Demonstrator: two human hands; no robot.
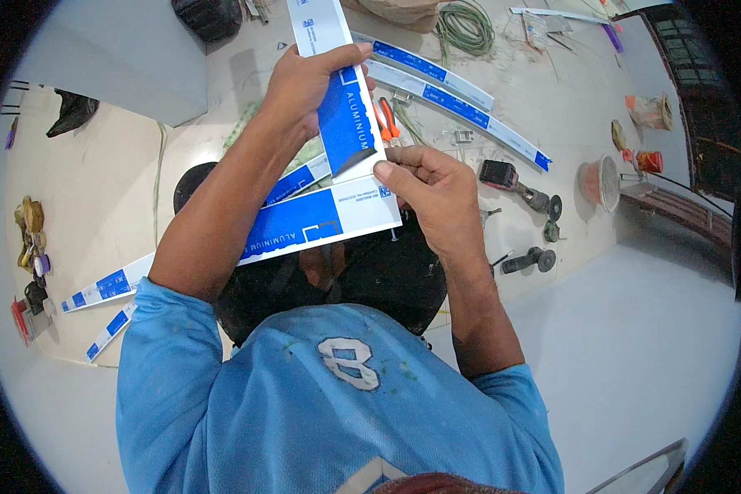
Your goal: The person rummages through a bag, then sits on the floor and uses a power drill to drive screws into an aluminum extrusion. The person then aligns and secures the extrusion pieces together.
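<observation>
Nearest, below the upright strip [350, 111], a blue shirt [296, 412] is seen. Over the lap, a cross strip [313, 218] is met by the upright strip's lower end; whether they are joined cannot be told. By a curled corner of blue film [344, 123], the upright strip's right edge is pinched by the right hand [436, 189]. Higher up, it is clasped by the left hand [299, 86]. Beyond, right of it, orange pliers [393, 121] are seen, then coiled cable [467, 31].
</observation>
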